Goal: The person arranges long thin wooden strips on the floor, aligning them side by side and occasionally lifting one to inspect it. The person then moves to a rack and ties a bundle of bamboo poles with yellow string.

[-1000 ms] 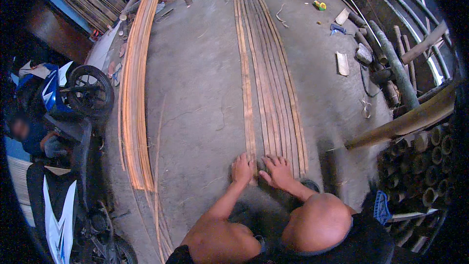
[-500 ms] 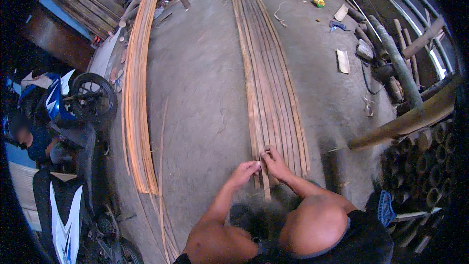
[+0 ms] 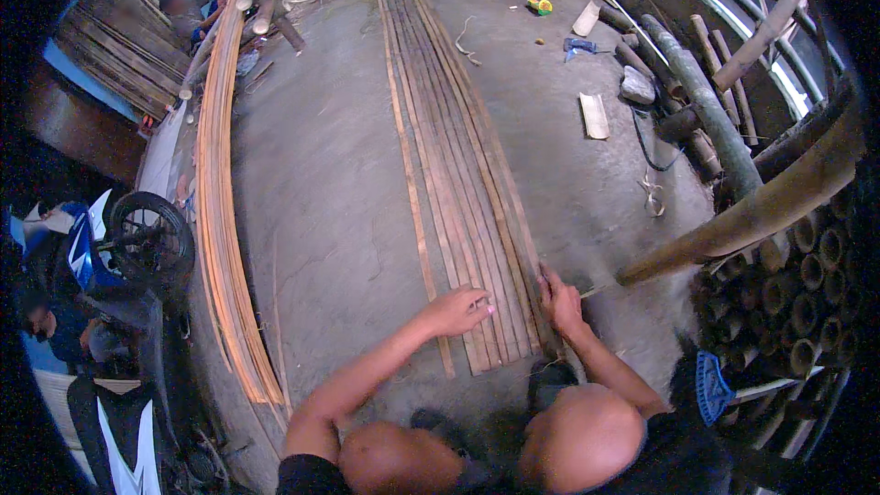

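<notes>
we crouch at the near end of a row of long bamboo strips (image 3: pixel 458 156) laid side by side on the concrete floor (image 3: pixel 321 183), running away from us toward the far wall. our left hand (image 3: pixel 456 311) lies flat on the near ends of the left-hand strips, fingers together and pointing right, not pinching anything that we can see. our right hand (image 3: pixel 559 301) is at the right edge of the row, fingers curled onto the outermost strip; we cannot tell whether it truly grips it or only presses on it. the strip ends stop just below both hands, between them and our knees. well to the left lies a separate bundle of bent strips (image 3: pixel 220 211), and beyond it a parked motorbike (image 3: pixel 110 312). stacked bamboo poles (image 3: pixel 788 284) sit to the right.
</notes>
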`<state>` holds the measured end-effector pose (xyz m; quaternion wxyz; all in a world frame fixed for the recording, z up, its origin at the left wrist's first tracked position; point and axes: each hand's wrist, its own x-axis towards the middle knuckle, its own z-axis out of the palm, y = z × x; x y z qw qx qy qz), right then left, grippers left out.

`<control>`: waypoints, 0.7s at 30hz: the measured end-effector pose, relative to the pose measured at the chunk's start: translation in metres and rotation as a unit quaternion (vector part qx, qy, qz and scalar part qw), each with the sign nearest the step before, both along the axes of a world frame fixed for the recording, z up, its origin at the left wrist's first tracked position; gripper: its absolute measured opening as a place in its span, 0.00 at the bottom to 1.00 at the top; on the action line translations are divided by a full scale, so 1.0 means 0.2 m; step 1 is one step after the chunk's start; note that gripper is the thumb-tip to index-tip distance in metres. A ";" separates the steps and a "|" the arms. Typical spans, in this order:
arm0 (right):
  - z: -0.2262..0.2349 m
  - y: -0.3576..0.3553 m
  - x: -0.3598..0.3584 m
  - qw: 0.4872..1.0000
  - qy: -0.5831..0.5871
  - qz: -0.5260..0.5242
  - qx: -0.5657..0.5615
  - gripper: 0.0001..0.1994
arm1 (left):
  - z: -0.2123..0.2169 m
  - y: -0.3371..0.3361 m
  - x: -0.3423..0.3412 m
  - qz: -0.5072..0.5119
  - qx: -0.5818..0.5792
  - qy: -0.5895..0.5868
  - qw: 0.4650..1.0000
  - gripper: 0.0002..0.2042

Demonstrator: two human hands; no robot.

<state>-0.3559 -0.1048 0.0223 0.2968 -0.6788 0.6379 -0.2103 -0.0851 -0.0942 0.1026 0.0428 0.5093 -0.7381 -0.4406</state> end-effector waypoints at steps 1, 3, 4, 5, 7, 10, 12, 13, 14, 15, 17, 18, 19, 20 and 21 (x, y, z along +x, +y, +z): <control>-0.07 -0.02 -0.01 1.000 0.010 -0.002 -0.006 0.18 | -0.02 -0.05 -0.01 -0.033 -0.023 -0.012 0.999 0.26; -0.17 -0.07 -0.02 1.000 0.019 -0.004 -0.008 0.18 | -0.05 -0.17 -0.04 -0.085 -0.051 -0.056 0.994 0.26; -0.21 -0.08 -0.01 1.000 0.019 -0.004 -0.001 0.19 | -0.09 -0.24 -0.06 -0.103 -0.055 -0.087 0.989 0.27; -0.21 -0.10 0.02 1.000 0.018 -0.003 0.005 0.19 | -0.12 -0.30 -0.08 -0.120 -0.058 -0.119 0.984 0.28; -0.20 -0.11 0.03 1.000 0.006 0.007 0.018 0.19 | -0.18 -0.40 -0.13 -0.108 -0.093 -0.177 0.974 0.31; -0.22 -0.13 0.01 1.000 0.015 0.004 0.013 0.19 | -0.33 -0.51 -0.23 -0.081 -0.138 -0.190 0.969 0.35; -0.25 -0.14 0.01 1.000 0.015 0.008 -0.005 0.19 | -0.44 -0.53 -0.27 -0.053 -0.163 -0.184 0.968 0.36; -0.25 -0.13 0.00 1.000 0.011 0.012 -0.014 0.19 | -0.49 -0.52 -0.30 -0.038 -0.172 -0.182 0.967 0.36; -0.24 -0.13 0.00 1.000 0.007 0.018 -0.024 0.20 | -0.53 -0.51 -0.33 -0.023 -0.182 -0.181 0.966 0.36; -0.24 -0.12 0.00 0.999 0.019 0.024 -0.025 0.20 | -0.57 -0.49 -0.34 -0.013 -0.189 -0.173 0.966 0.36; -0.22 -0.13 0.02 0.998 0.041 0.033 -0.032 0.21 | -0.57 -0.47 -0.35 0.006 -0.210 -0.161 0.964 0.35; -0.21 -0.13 0.02 0.998 0.046 0.036 -0.020 0.21 | -0.58 -0.46 -0.36 0.006 -0.217 -0.155 0.964 0.35; -0.16 -0.15 0.04 0.998 0.046 0.042 -0.009 0.21 | -0.58 -0.46 -0.34 0.008 -0.224 -0.153 0.962 0.35; -0.13 -0.16 0.05 0.998 0.047 0.047 0.002 0.21 | -0.58 -0.45 -0.33 0.009 -0.232 -0.151 0.961 0.34; -0.11 -0.18 0.05 0.996 0.061 0.055 0.024 0.21 | -0.59 -0.45 -0.33 0.014 -0.236 -0.143 0.961 0.34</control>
